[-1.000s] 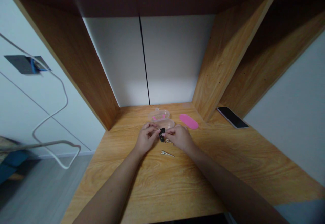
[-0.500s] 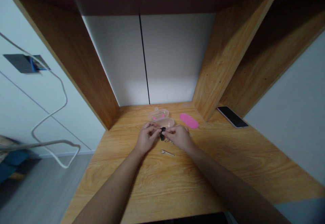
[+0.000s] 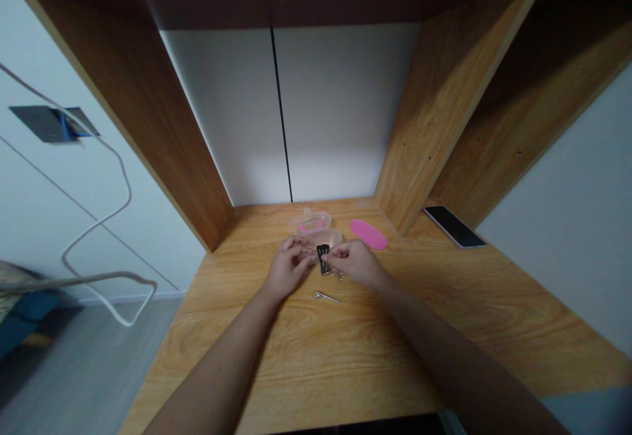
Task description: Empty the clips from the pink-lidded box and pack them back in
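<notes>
Your 2 hands meet just below the centre of the frame, over the light wood-grain tabletop [image 3: 320, 369]. The black, flat, elongated clip-like piece [image 3: 322, 265] is between them; whether it is a single part or several cannot be told.

Its long axis runs roughly up and down the frame, the lower end slightly to the right. The upper end is broader, and the lower end is narrower and towards you.

Your right hand [image 3: 359, 262] grasps the piece between thumb and fingertips, from its right side. Your left hand [image 3: 286, 269] is at its left edge, fingers bent; whether those fingertips pinch it or merely adjoin it cannot be told. Of the 2, your right hand is the nearer, with the piece directly left of its fingertips and the axis crossing its line of reach.

The clear plastic oval case [image 3: 332, 237] is open, just above the piece in the frame. Small gold-toned metal pieces [image 3: 340, 277] are just below your right fingertips. The slender silver metal clip [image 3: 326, 297] is lower, apart from both hands.
</notes>
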Tool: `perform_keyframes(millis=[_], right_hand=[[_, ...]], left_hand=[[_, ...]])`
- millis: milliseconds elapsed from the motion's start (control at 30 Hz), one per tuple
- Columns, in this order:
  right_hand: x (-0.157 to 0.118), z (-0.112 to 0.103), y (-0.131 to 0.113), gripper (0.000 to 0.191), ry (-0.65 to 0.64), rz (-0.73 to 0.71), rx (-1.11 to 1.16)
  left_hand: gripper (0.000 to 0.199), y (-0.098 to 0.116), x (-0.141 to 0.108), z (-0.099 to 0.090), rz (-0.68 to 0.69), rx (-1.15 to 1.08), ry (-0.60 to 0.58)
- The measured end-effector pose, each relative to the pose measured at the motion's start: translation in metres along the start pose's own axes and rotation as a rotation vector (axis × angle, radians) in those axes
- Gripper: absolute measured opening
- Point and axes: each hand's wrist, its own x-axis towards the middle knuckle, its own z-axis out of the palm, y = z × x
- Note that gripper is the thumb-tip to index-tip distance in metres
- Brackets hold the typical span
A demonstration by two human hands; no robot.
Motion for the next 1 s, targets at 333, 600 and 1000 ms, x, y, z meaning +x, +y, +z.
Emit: perform_keyframes(millis=[333,600,1000], right_hand=[[0.013,-0.034,-0.033,0.020,0.299,-0.366,-0.803],[0.044,-0.020,-0.057,0.018,-0.046,-0.415,-1.226],[0.008,-0.058,-0.031,0.015,0.018,-0.515,-0.645]], left_hand=[[0.017,0.000,0.000,0.000,0.043,0.033,0.061],[0.026,0.004,0.001,0.000,0.039,0.029,0.066],[0.028,0.000,0.000,0.001,0.045,0.053,0.084]])
